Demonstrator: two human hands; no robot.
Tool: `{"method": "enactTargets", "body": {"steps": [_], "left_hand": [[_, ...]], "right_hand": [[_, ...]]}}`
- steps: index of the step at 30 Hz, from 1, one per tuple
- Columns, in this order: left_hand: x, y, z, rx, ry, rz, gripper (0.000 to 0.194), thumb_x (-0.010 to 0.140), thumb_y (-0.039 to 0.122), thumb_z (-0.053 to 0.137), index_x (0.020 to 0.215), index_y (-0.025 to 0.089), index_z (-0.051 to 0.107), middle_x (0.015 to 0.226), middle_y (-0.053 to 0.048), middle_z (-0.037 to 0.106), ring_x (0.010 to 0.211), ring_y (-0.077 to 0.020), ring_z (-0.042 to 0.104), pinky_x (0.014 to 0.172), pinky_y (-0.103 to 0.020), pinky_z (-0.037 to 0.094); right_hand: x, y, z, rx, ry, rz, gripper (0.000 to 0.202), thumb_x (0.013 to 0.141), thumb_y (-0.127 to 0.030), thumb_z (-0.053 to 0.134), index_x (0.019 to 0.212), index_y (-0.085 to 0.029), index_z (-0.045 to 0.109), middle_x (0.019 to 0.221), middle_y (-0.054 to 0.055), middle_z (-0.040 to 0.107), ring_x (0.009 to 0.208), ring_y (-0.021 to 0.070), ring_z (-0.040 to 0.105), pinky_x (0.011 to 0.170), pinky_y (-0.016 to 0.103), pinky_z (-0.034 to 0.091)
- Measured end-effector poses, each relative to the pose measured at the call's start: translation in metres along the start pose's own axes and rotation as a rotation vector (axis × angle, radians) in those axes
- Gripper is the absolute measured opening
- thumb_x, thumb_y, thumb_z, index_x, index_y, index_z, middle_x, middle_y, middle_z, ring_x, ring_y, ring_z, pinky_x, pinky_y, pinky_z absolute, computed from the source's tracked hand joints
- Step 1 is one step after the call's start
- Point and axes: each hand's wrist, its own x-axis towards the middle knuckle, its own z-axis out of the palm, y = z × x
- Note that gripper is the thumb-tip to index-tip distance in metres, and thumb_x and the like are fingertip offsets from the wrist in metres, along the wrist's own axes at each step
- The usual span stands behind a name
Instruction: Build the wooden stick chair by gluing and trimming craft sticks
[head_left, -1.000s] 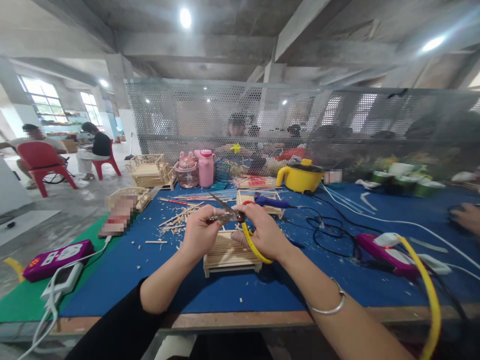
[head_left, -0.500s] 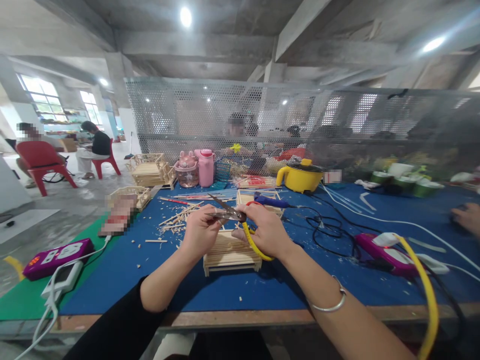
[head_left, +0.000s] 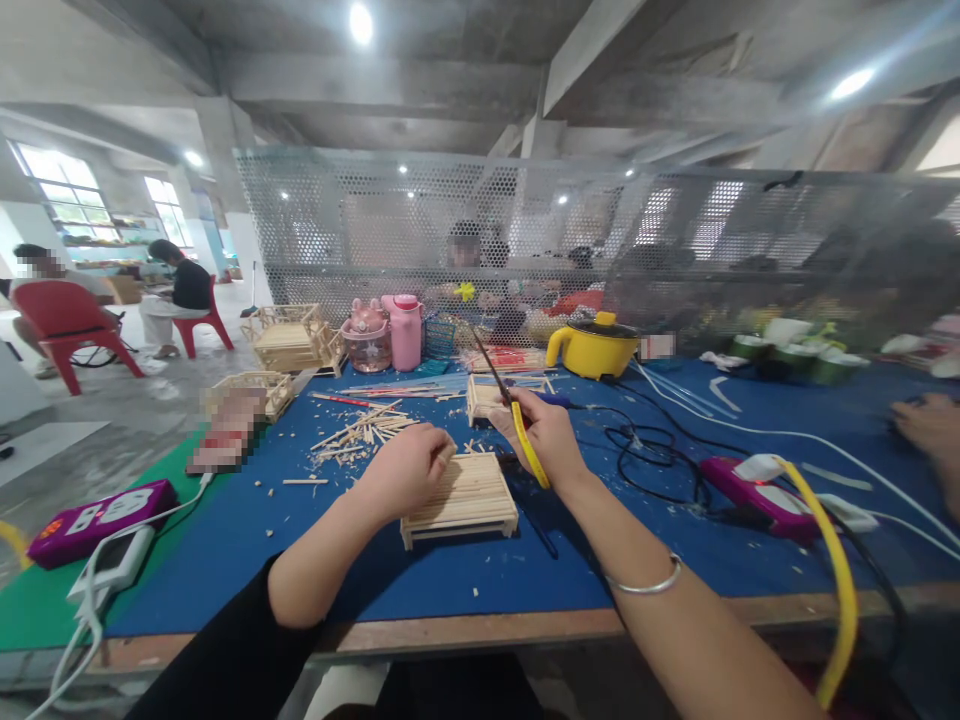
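Observation:
A small wooden stick frame with a slatted top (head_left: 469, 495) stands on the blue table cover. My left hand (head_left: 409, 470) is at its upper left corner, fingers pressed together on something I cannot make out. To the right, my right hand (head_left: 544, 435) is wrapped round the yellow handle of the scissors (head_left: 529, 445), whose dark blades point up and to the left, away from the frame. Behind the hands sits a second small stick frame (head_left: 480, 398), partly hidden by my right hand. Loose cut sticks (head_left: 367, 430) lie in a pile behind my left hand.
A yellow pot (head_left: 596, 348), a pink flask (head_left: 406, 335) and a mesh screen (head_left: 315, 220) stand at the back. Dark cables (head_left: 649, 465) and a purple power strip (head_left: 757, 497) lie right. A phone (head_left: 227, 428) rests left. Another person's hand (head_left: 930, 430) is at the right edge.
The scissors have moved away from my left hand, and their blades now point upward. My left hand has lowered to the slatted frame. The view has shifted slightly.

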Motion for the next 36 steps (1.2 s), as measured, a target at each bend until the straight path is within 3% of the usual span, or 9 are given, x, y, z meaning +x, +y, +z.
{"method": "enactTargets", "body": {"steps": [4, 11, 13, 18, 23, 29, 33, 36], "left_hand": [[-0.004, 0.003, -0.004, 0.156, -0.179, 0.033, 0.024, 0.078, 0.02, 0.047, 0.077, 0.018, 0.071, 0.079, -0.007, 0.066, 0.08, -0.0216, 0.059, 0.071, -0.03, 0.044], [-0.004, 0.002, -0.009, 0.104, -0.076, -0.014, 0.043, 0.079, 0.011, 0.037, 0.108, 0.017, 0.068, 0.1, -0.009, 0.067, 0.097, -0.0211, 0.059, 0.087, -0.031, 0.043], [-0.003, 0.004, -0.007, 0.092, -0.097, 0.024, 0.04, 0.081, 0.013, 0.038, 0.105, 0.017, 0.069, 0.097, -0.008, 0.067, 0.094, -0.0211, 0.059, 0.085, -0.031, 0.044], [-0.001, 0.013, 0.003, 0.228, -0.202, 0.11, 0.028, 0.079, 0.019, 0.045, 0.075, 0.019, 0.073, 0.075, -0.008, 0.066, 0.077, -0.0227, 0.059, 0.068, -0.032, 0.044], [0.001, 0.014, 0.006, 0.241, -0.203, 0.092, 0.029, 0.071, 0.011, 0.048, 0.081, 0.022, 0.073, 0.081, -0.007, 0.068, 0.079, -0.0233, 0.06, 0.067, -0.031, 0.042], [0.0, 0.019, 0.008, 0.194, -0.207, 0.078, 0.023, 0.072, 0.011, 0.048, 0.077, 0.02, 0.068, 0.078, -0.006, 0.068, 0.075, -0.0211, 0.059, 0.066, -0.029, 0.04], [-0.001, 0.018, 0.013, 0.159, -0.15, 0.08, 0.017, 0.074, 0.012, 0.049, 0.073, 0.02, 0.063, 0.073, -0.004, 0.065, 0.071, -0.0201, 0.056, 0.063, -0.028, 0.038], [0.0, 0.014, 0.014, 0.051, -0.075, -0.011, 0.015, 0.075, 0.011, 0.047, 0.077, 0.019, 0.06, 0.071, -0.003, 0.062, 0.069, -0.0185, 0.054, 0.06, -0.027, 0.036]], "right_hand": [[-0.001, 0.005, 0.003, 0.004, -0.013, 0.025, 0.036, 0.082, -0.046, 0.058, 0.103, -0.018, 0.064, 0.079, 0.005, 0.069, 0.069, 0.019, 0.064, 0.065, 0.026, 0.048], [-0.001, 0.005, 0.005, -0.027, -0.045, 0.019, 0.029, 0.082, -0.04, 0.058, 0.102, -0.019, 0.064, 0.081, 0.005, 0.07, 0.071, 0.0199, 0.065, 0.066, 0.026, 0.048], [-0.001, 0.004, 0.005, -0.031, -0.04, 0.015, 0.028, 0.082, -0.04, 0.058, 0.101, -0.019, 0.064, 0.08, 0.004, 0.07, 0.07, 0.0193, 0.065, 0.065, 0.025, 0.048], [-0.001, 0.003, 0.007, -0.042, -0.023, 0.014, 0.032, 0.081, -0.045, 0.058, 0.099, -0.018, 0.065, 0.08, 0.005, 0.07, 0.071, 0.0195, 0.065, 0.064, 0.025, 0.047], [-0.002, 0.001, 0.007, -0.053, -0.04, -0.012, 0.033, 0.081, -0.045, 0.058, 0.099, -0.018, 0.065, 0.079, 0.006, 0.07, 0.068, 0.019, 0.064, 0.062, 0.025, 0.045], [-0.002, 0.0, 0.007, -0.099, -0.056, -0.03, 0.03, 0.082, -0.043, 0.057, 0.096, -0.018, 0.065, 0.07, 0.004, 0.067, 0.064, 0.018, 0.062, 0.06, 0.024, 0.042], [-0.002, -0.002, 0.007, -0.103, -0.068, -0.036, 0.03, 0.082, -0.042, 0.057, 0.096, -0.018, 0.065, 0.07, 0.003, 0.066, 0.063, 0.0173, 0.06, 0.06, 0.024, 0.04], [-0.002, -0.003, 0.007, -0.116, -0.076, -0.033, 0.032, 0.082, -0.043, 0.056, 0.098, -0.016, 0.065, 0.067, 0.003, 0.064, 0.059, 0.016, 0.057, 0.056, 0.024, 0.038]]}}
